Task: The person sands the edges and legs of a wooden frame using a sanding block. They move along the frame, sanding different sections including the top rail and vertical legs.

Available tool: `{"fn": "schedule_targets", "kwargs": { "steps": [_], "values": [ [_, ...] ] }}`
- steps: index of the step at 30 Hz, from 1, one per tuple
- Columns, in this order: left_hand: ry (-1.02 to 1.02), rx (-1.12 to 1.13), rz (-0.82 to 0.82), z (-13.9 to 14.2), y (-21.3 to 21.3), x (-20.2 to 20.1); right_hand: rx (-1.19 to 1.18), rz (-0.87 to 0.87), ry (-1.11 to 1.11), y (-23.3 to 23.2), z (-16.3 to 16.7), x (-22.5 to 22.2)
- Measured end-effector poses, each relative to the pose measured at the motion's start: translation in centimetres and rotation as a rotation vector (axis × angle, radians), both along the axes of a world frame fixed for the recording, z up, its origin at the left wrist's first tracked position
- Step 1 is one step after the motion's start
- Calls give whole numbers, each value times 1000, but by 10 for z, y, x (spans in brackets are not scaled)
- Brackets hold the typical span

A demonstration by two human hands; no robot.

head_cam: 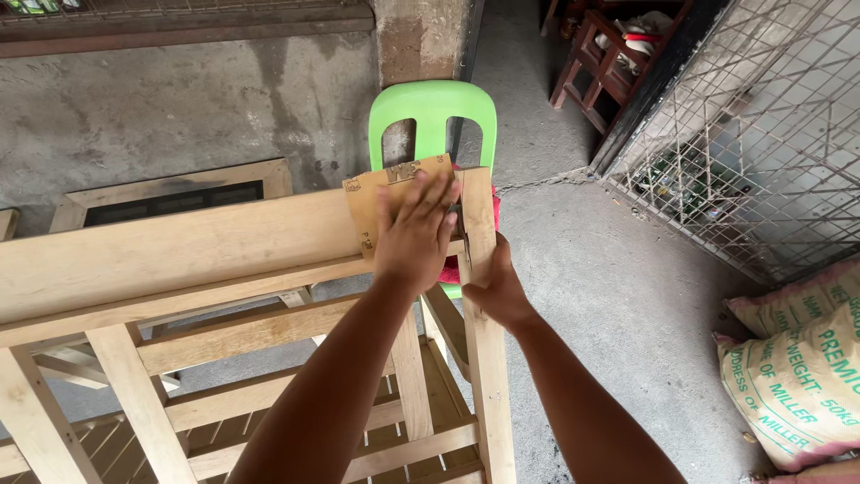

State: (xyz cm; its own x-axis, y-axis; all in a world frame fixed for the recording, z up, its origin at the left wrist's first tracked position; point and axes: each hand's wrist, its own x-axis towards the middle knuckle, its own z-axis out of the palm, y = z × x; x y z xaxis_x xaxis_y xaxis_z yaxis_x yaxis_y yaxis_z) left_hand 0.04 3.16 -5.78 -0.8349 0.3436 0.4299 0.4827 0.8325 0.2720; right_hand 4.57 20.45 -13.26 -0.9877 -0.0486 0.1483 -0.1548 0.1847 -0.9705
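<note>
Honestly, that bare wooden frame point(206, 260) looks stiff and heavy enough to stay put, so your right hand point(495, 289) wrapped around the corner post point(479, 269) is a solid place to brace it. The sandpaper sheet point(376, 202) is thin and floppy, lying on the top rail by the green chair point(430, 112). Your left hand point(414, 235) presses it flat, fingers spread, arm reaching straight out.

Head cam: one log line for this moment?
left hand: flat on sandpaper over rail | right hand: gripping post | behind: green chair
</note>
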Motion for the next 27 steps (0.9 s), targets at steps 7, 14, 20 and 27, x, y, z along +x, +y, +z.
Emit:
{"fn": "schedule_targets", "kwargs": {
  "steps": [7, 14, 20, 27],
  "values": [
    [62, -192, -180, -34, 0, 77, -804, 170, -398, 16, 8, 2],
    [267, -291, -23, -12, 43, 21, -810, 214, -341, 22, 13, 15],
    [196, -288, -174, -37, 32, 89, -1085, 197, -479, 28, 0, 14],
    [185, -289, -45, -34, 53, 26, -1190, 224, -453, 35, -1, 19]
  ]
}}
